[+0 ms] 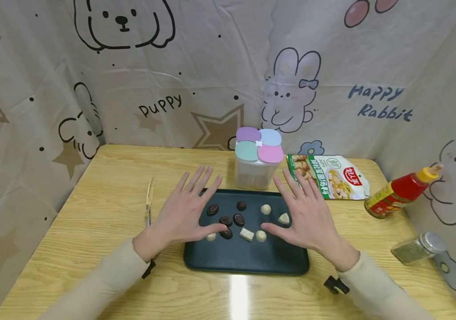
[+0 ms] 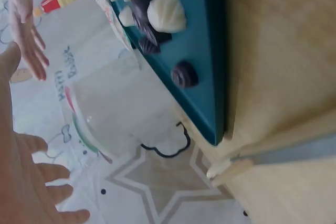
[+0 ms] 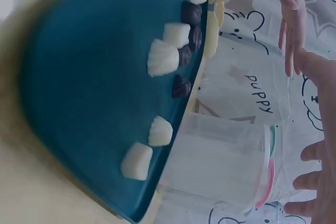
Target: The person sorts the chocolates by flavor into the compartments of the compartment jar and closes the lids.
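Note:
A dark teal tray [image 1: 248, 261] lies on the table with several dark chocolates [image 1: 239, 219] and white chocolates [image 1: 246, 234] scattered across it. My left hand [image 1: 183, 213] hovers at the tray's left side, palm down, fingers spread. Over the right side, my right hand [image 1: 309, 218] is held the same way. Neither hand holds anything. In the left wrist view, a dark chocolate [image 2: 184, 74] sits apart near the tray's corner. White pieces [image 3: 163, 57] show large in the right wrist view. Left of my left hand lie tongs [image 1: 148, 202] with pale tips, partly hidden by my forearm.
Behind the tray stands a clear container [image 1: 253, 174] with a four-coloured lid. To its right lies a green and white food packet [image 1: 337, 178]. A red sauce bottle [image 1: 397, 193] and a glass shaker jar [image 1: 416, 249] are at the right. Printed cloth [image 1: 211, 66] surrounds the table's back and sides.

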The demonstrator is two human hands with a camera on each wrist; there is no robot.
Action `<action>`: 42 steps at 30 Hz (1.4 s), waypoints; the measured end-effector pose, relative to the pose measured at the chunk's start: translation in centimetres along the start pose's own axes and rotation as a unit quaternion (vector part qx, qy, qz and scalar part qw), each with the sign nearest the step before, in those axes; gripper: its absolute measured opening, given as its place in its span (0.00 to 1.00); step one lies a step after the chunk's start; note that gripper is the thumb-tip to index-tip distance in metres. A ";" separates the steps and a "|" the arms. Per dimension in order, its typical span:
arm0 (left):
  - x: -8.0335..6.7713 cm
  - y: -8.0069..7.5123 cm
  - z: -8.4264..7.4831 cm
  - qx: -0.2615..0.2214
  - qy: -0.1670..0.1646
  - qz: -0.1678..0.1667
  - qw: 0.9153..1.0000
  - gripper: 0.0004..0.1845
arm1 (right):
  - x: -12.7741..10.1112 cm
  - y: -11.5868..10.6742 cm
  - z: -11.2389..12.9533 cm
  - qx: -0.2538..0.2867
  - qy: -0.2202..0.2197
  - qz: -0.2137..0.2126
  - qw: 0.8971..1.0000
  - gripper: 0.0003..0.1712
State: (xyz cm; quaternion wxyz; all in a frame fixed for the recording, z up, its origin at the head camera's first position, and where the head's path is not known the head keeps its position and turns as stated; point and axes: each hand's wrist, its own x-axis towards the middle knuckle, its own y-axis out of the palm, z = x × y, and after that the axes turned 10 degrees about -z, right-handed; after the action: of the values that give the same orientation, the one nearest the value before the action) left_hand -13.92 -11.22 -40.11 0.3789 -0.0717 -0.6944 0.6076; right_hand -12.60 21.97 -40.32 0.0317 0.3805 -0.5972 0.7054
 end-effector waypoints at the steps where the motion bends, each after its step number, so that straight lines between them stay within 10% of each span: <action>1: 0.4 0.0 0.2 -0.003 0.003 0.000 1.000 0.61 | 0.4 0.1 -0.1 0.005 -0.003 -0.005 1.000 0.70; 24: 11.5 4.3 5.3 -0.059 0.060 -0.022 0.996 0.42 | 9.4 4.5 -3.6 0.023 -0.040 -0.032 0.998 0.35; 42: 12.2 4.4 3.8 -0.046 0.054 -0.016 0.997 0.32 | 10.6 4.8 -5.0 0.115 -0.016 0.004 0.993 0.20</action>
State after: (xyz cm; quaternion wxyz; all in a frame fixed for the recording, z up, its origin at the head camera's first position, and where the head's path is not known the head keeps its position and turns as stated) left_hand -26.45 -6.29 -38.56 0.4215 -0.1103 -0.7014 0.5640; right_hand -24.98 20.58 -38.19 -0.0247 0.3903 -0.5145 0.7631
